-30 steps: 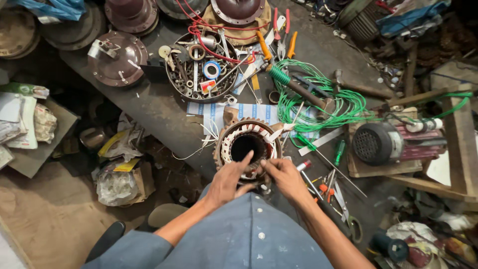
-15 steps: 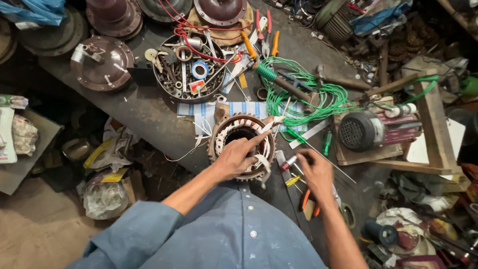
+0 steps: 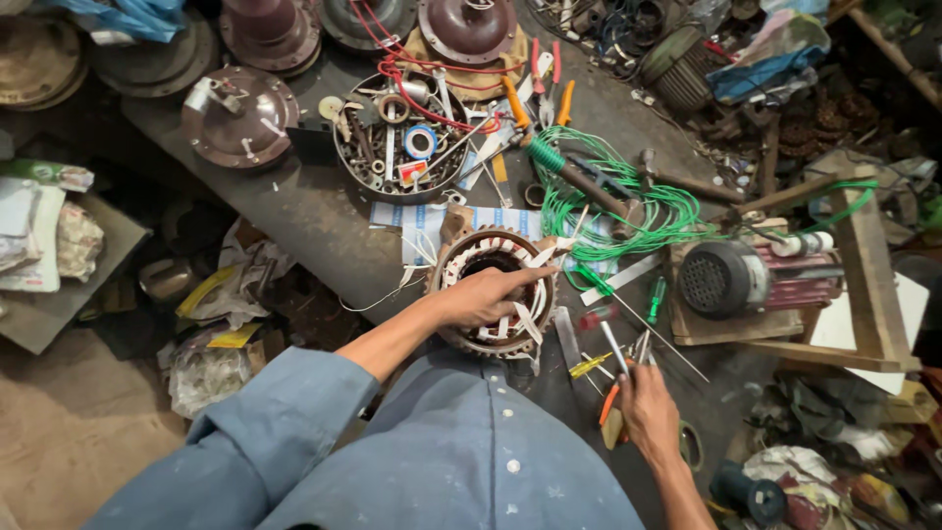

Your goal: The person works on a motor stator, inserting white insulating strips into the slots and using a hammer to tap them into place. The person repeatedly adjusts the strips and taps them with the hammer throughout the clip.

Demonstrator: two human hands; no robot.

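A round motor stator [image 3: 461,260] with copper windings and white insulation strips sits on the dark workbench [image 3: 304,221] in front of me. My left hand [image 3: 486,294] lies across its open top, fingers stretched toward the far right rim. My right hand [image 3: 643,407] is lower right of the stator, down among loose tools, with its fingers closing around orange-handled pliers [image 3: 610,400]. A yellow-handled screwdriver [image 3: 589,366] and a metal file [image 3: 569,339] lie beside it. Both arms wear blue sleeves.
A round tray of small parts and tools [image 3: 402,147] stands behind the stator. Green wire coils [image 3: 628,211] lie at the right, beside a small grey motor on a wooden frame [image 3: 726,280]. Motor end covers [image 3: 240,118] sit at the back. Bags and clutter fill the floor at left.
My right hand has left the stator and dropped to the lower right, onto the tools. My left hand stayed on the stator and reached further across it.
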